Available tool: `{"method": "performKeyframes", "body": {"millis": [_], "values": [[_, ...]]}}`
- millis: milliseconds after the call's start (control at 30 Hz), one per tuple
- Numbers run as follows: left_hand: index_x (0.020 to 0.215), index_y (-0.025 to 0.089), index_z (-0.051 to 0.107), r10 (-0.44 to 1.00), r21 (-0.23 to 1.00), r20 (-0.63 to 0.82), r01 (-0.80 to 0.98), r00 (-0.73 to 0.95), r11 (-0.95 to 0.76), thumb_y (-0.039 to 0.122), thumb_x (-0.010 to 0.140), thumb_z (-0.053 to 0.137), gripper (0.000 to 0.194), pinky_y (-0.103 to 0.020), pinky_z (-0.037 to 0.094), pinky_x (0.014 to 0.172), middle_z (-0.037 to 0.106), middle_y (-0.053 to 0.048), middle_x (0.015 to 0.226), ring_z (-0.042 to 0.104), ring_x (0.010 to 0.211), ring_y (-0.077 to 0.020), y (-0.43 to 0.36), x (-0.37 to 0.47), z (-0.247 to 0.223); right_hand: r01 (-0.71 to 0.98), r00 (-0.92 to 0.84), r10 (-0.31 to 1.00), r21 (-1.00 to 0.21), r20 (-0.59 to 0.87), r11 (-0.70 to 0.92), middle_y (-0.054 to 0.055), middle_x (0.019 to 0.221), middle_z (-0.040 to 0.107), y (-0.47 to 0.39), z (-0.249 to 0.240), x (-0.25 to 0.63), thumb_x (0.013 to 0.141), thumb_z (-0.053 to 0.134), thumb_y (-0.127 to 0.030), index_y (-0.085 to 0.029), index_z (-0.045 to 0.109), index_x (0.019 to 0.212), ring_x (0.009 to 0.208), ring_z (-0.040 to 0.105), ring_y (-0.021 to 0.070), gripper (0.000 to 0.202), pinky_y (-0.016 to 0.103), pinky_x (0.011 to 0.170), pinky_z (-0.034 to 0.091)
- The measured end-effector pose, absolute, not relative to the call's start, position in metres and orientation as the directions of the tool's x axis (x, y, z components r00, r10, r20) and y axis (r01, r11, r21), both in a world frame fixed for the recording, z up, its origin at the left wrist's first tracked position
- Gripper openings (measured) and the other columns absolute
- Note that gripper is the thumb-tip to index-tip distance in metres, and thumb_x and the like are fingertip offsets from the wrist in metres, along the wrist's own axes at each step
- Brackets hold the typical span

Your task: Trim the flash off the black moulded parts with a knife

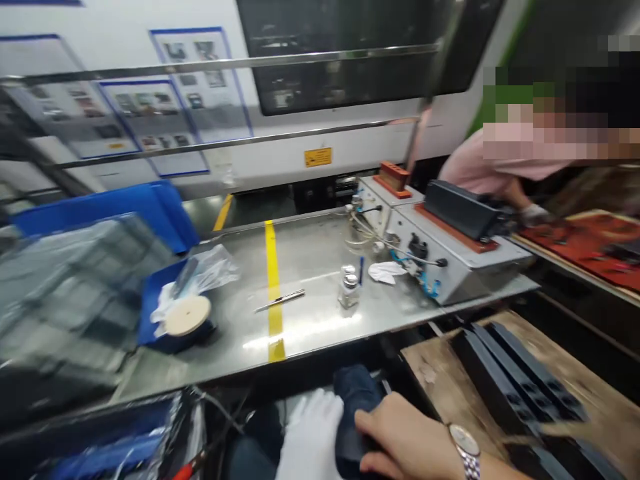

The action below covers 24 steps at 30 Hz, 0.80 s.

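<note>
Both hands sit low at the bottom of the view, below the front edge of the steel worktop [310, 313]. The left hand [313, 437] wears a white glove and lies flat, fingers together, against the left side of a dark blue piece [356, 393] that stands up between the two hands. The right hand [400, 437] is bare, with a metal watch [465, 450] at the wrist; its fingers [373, 427] curl around the lower right of the dark piece, holding it. So the piece lies directly between the hands, touching both, its long axis running away from the person toward the worktop (what it is exactly cannot be told from here). Up on the worktop, well apart from the hands, lie a thin metal tool [280, 300], two small jars [349, 287] and a tape roll [188, 315] in a blue tray [150, 313]. A grey machine box [450, 267] stands to the right, and another person's hand [533, 213] works beyond it.
</note>
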<state>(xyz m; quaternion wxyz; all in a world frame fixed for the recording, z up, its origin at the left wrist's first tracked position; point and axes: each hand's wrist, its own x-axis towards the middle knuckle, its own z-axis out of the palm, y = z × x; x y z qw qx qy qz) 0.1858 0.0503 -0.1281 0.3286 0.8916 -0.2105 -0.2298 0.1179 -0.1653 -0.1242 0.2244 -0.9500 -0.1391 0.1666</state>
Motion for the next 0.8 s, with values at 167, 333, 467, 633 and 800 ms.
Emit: {"method": "performKeyframes", "body": {"millis": [167,333,467,633,800], "values": [[0.083,0.025,0.075,-0.355,0.739,-0.352,0.024,0.866,-0.674,0.049,0.07,0.08,0.028,-0.049,0.055,0.096,0.072,-0.007,0.085,0.071,0.097,-0.0338,0.077,0.184,-0.157,0.495,0.775,0.62,-0.491,-0.121,-0.716,0.004,0.097,0.075,-0.128,-0.096,0.198,0.099,0.068,-0.044,-0.016,0.072,0.103,0.093,0.072,0.0181,0.028,0.027,0.082,0.05],[0.132,0.008,0.062,-0.138,0.919,-0.236,0.175,0.962,-0.353,0.05,0.073,0.074,0.073,-0.04,0.047,0.114,0.064,-0.018,0.135,0.061,0.13,-0.0332,0.11,0.171,-0.121,0.288,0.955,0.291,-0.382,0.049,-0.878,0.011,0.114,0.068,-0.121,-0.091,0.314,0.109,0.046,-0.019,-0.009,0.069,0.106,0.114,0.064,0.0198,0.025,0.042,0.103,0.049],[0.116,0.011,0.065,0.043,0.926,-0.283,0.285,0.958,-0.246,0.049,0.072,0.07,0.058,-0.039,0.048,0.113,0.068,-0.015,0.13,0.063,0.127,-0.0313,0.106,0.159,-0.071,0.221,0.974,0.185,-0.366,0.132,-0.904,0.012,0.129,0.062,-0.11,-0.107,0.367,0.101,0.057,-0.012,-0.009,0.065,0.118,0.126,0.057,0.024,0.019,0.047,0.11,0.044],[0.116,0.011,0.072,0.024,0.976,-0.206,0.207,0.978,-0.063,0.03,0.075,0.075,0.045,-0.034,0.055,0.105,0.073,-0.006,0.119,0.067,0.119,-0.0272,0.104,0.152,-0.041,0.102,0.995,0.079,-0.464,0.068,-0.88,0.009,0.1,0.063,-0.114,-0.142,0.369,0.096,0.055,-0.009,-0.011,0.062,0.092,0.097,0.061,0.02,0.008,0.041,0.094,0.049],[0.118,0.01,0.073,0.044,0.978,-0.192,0.195,0.98,-0.08,0.028,0.072,0.078,0.049,-0.036,0.054,0.106,0.073,-0.005,0.118,0.067,0.118,-0.0276,0.11,0.151,-0.05,0.002,1.0,-0.005,-0.75,0.007,-0.661,0.014,0.094,0.069,-0.146,-0.172,0.321,0.078,0.048,-0.047,-0.012,0.062,0.105,0.078,0.064,0.0229,0.046,0.039,0.081,0.054]]}}
